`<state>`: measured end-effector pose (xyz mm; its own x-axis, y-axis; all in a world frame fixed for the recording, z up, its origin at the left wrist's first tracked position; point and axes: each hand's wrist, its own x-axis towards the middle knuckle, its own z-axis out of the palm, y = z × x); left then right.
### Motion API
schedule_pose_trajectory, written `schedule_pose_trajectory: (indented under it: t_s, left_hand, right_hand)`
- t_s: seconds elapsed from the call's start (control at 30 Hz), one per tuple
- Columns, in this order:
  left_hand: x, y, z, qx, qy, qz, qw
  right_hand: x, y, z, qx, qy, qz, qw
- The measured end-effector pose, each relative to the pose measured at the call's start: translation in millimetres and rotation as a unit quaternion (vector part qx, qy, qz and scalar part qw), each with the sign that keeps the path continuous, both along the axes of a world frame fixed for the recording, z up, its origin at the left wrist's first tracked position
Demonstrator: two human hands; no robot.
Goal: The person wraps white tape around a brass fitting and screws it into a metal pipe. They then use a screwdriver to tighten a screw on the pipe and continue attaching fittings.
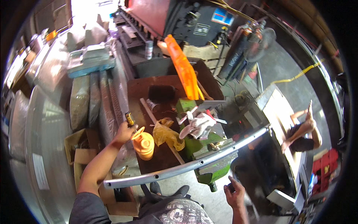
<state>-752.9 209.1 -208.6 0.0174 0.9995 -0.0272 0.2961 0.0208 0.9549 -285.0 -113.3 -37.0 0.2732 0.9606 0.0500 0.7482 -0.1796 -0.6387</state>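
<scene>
My left hand is closed around a small yellow-and-black tool, its exact kind unclear, beside an orange jug with a ring handle. My right hand is held low, near the green vise, fingers partly curled but apart, with nothing visible in it. A long silver metal bar with several holes lies across the vise jaws, looking curved in this view. White work gloves rest on top of the vise. A crumpled yellow plastic bag lies on the brown bench.
A bright orange guard-like piece stands behind the vise. Wrapped metal profiles and cardboard boxes line the left. Another person's arm shows at a wooden board on the right. Gas cylinders and a fan stand at the back.
</scene>
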Motion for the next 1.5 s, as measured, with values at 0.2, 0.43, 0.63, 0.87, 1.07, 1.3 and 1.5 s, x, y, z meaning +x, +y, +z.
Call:
schedule_pose_trajectory:
  t_s: [0.2, 0.43, 0.63, 0.87, 1.07, 1.3, 1.5]
  left_hand:
    - [18, 18, -26, -0.048, 0.044, -0.016, 0.998]
    - [40, 45, -33, -0.034, 0.261, -0.014, 0.965]
    - [18, 71, -75, -0.044, 0.298, 0.008, 0.954]
    - [15, 72, -69, -0.054, 0.283, 0.005, 0.958]
    - [24, 29, 7, -0.074, 0.256, -0.087, 0.960]
    - [-119, -18, 32, -0.132, -0.163, 0.058, 0.976]
    - [-147, -185, 81, -0.144, 0.181, 0.306, 0.923]
  right_hand:
    - [-5, 3, -26, 0.050, -0.026, -0.110, 0.992]
    - [-2, 52, -84, 0.057, 0.247, -0.157, 0.954]
    - [0, 47, -82, 0.006, 0.406, -0.171, 0.898]
    - [4, 38, -97, 0.034, 0.494, -0.140, 0.858]
    - [47, 32, -106, 0.029, 0.514, -0.178, 0.838]
    - [109, 69, -161, -0.083, 0.380, -0.170, 0.905]
    - [170, 107, -197, -0.155, 0.143, 0.039, 0.977]
